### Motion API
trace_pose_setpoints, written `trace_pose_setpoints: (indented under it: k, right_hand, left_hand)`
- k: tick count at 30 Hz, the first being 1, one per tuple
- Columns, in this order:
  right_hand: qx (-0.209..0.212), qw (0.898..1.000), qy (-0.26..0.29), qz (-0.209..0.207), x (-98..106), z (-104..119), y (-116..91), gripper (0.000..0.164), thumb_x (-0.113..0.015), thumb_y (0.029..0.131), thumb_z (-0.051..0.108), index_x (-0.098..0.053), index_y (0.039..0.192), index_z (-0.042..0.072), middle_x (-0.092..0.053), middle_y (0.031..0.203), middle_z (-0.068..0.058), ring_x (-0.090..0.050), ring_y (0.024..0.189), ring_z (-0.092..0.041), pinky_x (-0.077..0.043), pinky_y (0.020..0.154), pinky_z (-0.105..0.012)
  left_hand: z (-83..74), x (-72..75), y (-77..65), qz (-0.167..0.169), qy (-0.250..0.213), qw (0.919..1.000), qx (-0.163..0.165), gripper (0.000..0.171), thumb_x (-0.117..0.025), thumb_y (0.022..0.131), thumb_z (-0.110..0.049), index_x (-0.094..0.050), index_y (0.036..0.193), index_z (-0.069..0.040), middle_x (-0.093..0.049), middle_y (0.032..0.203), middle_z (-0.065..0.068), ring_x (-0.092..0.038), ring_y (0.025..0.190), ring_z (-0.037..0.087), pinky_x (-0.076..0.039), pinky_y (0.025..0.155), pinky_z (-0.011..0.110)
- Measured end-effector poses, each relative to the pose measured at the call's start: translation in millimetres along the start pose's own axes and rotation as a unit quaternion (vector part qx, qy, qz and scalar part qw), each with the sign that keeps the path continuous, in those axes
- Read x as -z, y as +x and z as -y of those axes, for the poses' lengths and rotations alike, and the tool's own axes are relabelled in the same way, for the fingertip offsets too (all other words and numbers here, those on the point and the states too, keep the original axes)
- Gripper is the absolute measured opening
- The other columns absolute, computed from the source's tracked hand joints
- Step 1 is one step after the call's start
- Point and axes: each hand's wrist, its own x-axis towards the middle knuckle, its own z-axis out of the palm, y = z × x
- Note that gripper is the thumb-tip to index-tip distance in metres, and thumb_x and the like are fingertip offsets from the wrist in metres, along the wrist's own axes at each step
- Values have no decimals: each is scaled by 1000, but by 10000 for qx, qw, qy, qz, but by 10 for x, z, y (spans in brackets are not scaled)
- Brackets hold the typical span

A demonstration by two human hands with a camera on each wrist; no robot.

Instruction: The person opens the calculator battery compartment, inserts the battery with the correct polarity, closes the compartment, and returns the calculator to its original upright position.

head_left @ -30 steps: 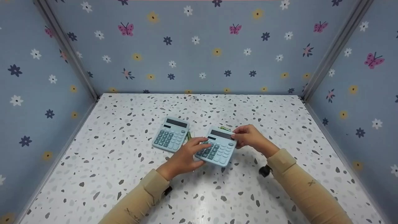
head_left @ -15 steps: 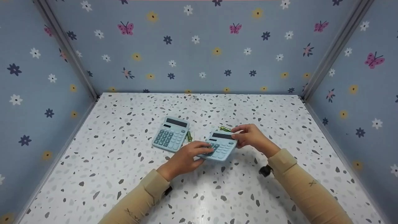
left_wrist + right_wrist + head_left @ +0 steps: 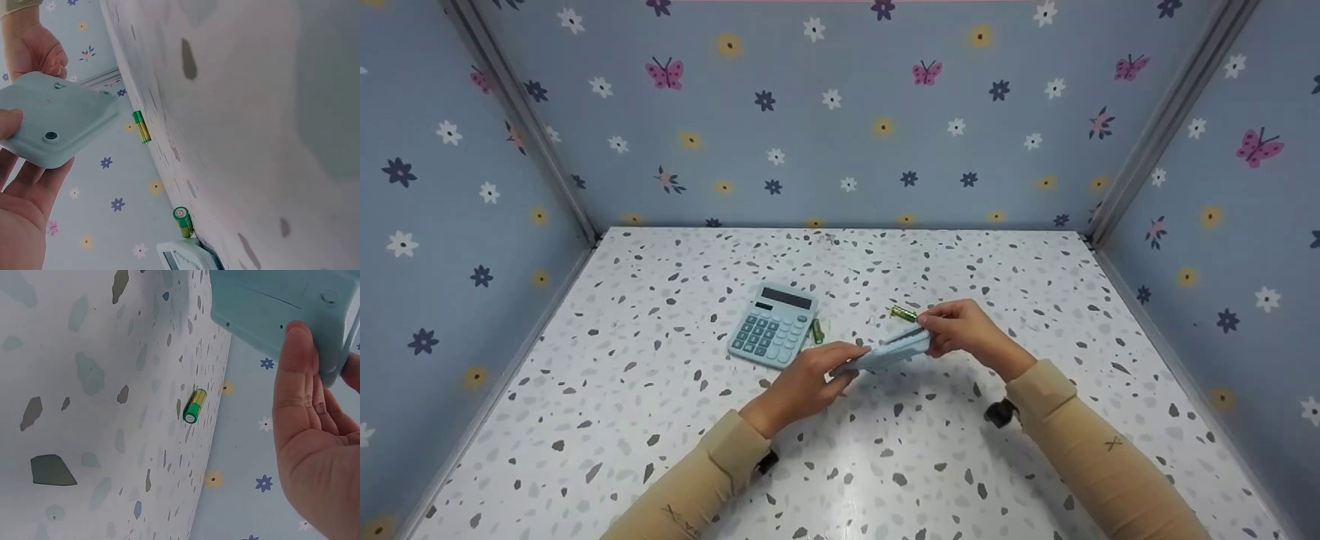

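Between both hands a light blue calculator (image 3: 891,354) is held above the table, tipped so its thin edge faces the head camera. My left hand (image 3: 811,379) pinches its near left edge, thumb on the back and fingers on the key side. My right hand (image 3: 964,334) grips the opposite end between thumb and fingers. The left wrist view shows its back (image 3: 67,115) with a dark round foot. A second light blue calculator (image 3: 774,324) lies face up to the left. One green and gold battery (image 3: 817,331) lies against its right side; another battery (image 3: 903,313) lies beyond the right fingertips.
The white speckled table (image 3: 697,465) is bounded by a blue flowered back wall (image 3: 840,112) and side walls, with grey metal posts (image 3: 521,120) at the corners. Black wrist camera mounts (image 3: 1000,412) hang under the sleeves.
The held calculator has tilted from keys facing up to nearly edge-on, its near edge rising. Both batteries show more fully now. The hands have hardly shifted.
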Motion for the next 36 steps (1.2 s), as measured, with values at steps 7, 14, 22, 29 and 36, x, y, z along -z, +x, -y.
trace_pose_setpoints:
  k: [7, 14, 22, 29, 36]
  right_hand:
    - [-115, 9984, 527, 159, -8, 0, 8, 40, -60, 109, 16, -64, 135, -14, -75, 85, -7, -77, 74, -16, -67, 73, -31]
    - [209, 9965, 693, 413, 10, 15, 5, 38, -56, 106, 1, -59, 141, -14, -75, 94, -6, -74, 81, -15, -66, 77, -29]
    - [500, 9985, 143, 142, 37, 19, 4, 33, -61, 109, 9, -67, 139, -4, -71, 101, -5, -64, 85, -16, -60, 77, -27]
    - [577, 9978, 265, 166, 33, 22, 0, 31, -60, 111, 11, -64, 137, -5, -72, 124, -7, -72, 111, -18, -63, 102, -40]
    - [508, 9964, 648, 173, -3, 41, -6, 26, -59, 112, 11, -63, 133, -3, -69, 125, -10, -74, 108, -23, -66, 95, -46]
  left_hand:
    - [-12, 6, -5, -30, -929, 9929, 747, 38, -68, 105, 0, -67, 142, -4, -75, 133, 14, -75, 120, 28, -66, 92, 39]
    - [-41, 38, 22, -386, -1588, 9728, 1640, 38, -70, 105, -7, -67, 143, -5, -75, 132, 16, -76, 117, 31, -66, 91, 38]
    - [-78, 84, 78, -578, -2445, 9378, 2398, 39, -70, 104, -7, -66, 142, -3, -73, 134, 19, -74, 117, 34, -66, 92, 39]
    - [-67, 97, 106, -777, -2752, 9150, 2845, 40, -70, 102, -7, -66, 141, -1, -74, 134, 20, -75, 117, 32, -64, 98, 48]
    - [-61, 102, 136, -930, -3151, 8904, 3150, 43, -69, 101, -6, -63, 144, 1, -72, 137, 21, -75, 119, 32, -64, 98, 48]
